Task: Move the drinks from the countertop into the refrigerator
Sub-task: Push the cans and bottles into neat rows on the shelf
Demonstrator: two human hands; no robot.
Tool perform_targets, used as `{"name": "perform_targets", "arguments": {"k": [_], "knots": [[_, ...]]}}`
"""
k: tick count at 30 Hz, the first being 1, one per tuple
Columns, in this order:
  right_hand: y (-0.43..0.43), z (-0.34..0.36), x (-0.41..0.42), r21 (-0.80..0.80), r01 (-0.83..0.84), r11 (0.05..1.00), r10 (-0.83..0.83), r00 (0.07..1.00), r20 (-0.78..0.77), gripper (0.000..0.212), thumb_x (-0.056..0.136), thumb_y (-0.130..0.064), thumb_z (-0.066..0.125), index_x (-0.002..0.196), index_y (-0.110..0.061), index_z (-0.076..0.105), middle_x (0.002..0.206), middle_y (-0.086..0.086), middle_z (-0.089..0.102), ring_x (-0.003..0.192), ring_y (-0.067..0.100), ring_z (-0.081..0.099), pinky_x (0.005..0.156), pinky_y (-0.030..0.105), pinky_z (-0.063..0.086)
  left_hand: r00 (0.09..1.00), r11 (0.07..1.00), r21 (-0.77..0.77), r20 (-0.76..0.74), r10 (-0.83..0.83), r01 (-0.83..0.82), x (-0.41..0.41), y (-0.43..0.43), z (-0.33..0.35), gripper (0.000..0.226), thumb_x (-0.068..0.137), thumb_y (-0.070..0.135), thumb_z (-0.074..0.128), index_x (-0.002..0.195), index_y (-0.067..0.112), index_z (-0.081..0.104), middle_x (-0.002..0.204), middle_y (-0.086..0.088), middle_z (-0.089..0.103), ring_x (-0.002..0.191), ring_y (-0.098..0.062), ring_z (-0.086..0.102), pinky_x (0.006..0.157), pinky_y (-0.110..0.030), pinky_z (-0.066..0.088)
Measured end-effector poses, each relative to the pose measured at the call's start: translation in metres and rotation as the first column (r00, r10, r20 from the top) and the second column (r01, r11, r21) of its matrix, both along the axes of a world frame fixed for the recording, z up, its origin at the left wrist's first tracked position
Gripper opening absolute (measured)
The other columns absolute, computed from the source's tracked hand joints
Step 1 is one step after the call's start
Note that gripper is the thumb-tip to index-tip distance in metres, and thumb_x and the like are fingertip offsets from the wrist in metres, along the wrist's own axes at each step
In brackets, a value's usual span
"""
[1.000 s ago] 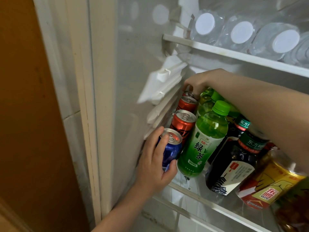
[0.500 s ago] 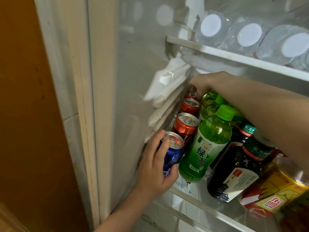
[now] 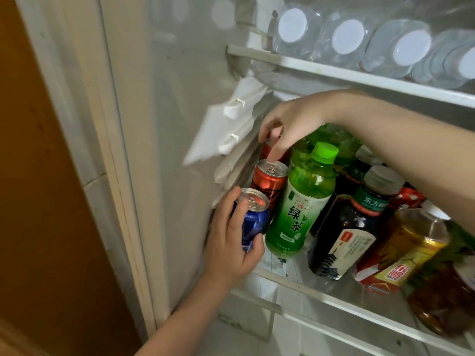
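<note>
On the shelf (image 3: 334, 301), left hand (image 3: 231, 249) grips blue can (image 3: 254, 220).

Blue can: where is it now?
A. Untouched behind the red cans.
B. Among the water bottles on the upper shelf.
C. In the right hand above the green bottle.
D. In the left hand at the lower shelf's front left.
D: the left hand grips the blue can at the front left of the lower shelf, just ahead of a red can.

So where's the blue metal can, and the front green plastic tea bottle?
blue metal can (image 3: 257, 222): head view, on its blue side wall.
front green plastic tea bottle (image 3: 297, 218): head view, on its white label.
</note>
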State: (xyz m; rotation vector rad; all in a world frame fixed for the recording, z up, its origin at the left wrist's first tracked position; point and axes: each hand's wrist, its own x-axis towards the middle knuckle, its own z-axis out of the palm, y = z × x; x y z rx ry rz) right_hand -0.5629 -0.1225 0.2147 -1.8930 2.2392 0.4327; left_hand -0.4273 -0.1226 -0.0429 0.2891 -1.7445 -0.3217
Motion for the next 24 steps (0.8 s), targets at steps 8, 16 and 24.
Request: {"name": "perform_targets", "arguments": {"k": [8, 16, 24], "knots": [[-0.006, -0.014, 0.022, 0.106, -0.064, 0.992, 0.075, 0.992, -0.100, 0.054, 0.065, -0.044, 0.080, 0.111, -0.022, 0.066, 0.103, 0.002, 0.069, 0.094, 0.025, 0.064, 0.080, 0.038, 0.054, 0.999, 1.000, 0.007, 0.041, -0.005, 0.005, 0.004, 0.002, 0.002, 0.058, 0.082, 0.024, 0.052, 0.135, 0.008, 0.033, 0.146, -0.014, 0.030, 0.136, -0.023, 0.034, 0.112, -0.029, 0.030], [-0.018, -0.014, 0.014, 0.079, -0.029, 0.996, 0.041, 0.989, -0.144, 0.045, 0.068, -0.039, 0.078, 0.106, -0.015, 0.070, 0.101, 0.005, 0.072, 0.094, 0.029, 0.066, 0.083, 0.043, 0.056, 0.999, 1.000, -0.013, 0.039, -0.019, 0.019, 0.003, -0.001, -0.001, 0.065, 0.083, 0.024, 0.053, 0.140, 0.014, 0.024, 0.147, -0.014, 0.030, 0.136, -0.024, 0.034, 0.109, -0.031, 0.035], [-0.018, -0.018, 0.011, -0.034, -0.006, 0.999, 0.002, 0.993, -0.122, 0.033, 0.071, -0.030, 0.078, 0.104, -0.028, 0.070, 0.101, 0.001, 0.071, 0.093, 0.023, 0.067, 0.079, 0.034, 0.056, 0.999, 1.000, -0.023, 0.032, -0.009, 0.010, 0.001, -0.002, -0.003, 0.061, 0.088, 0.029, 0.049, 0.141, 0.014, 0.023, 0.147, -0.015, 0.030, 0.135, -0.027, 0.037, 0.109, -0.031, 0.036]]}}
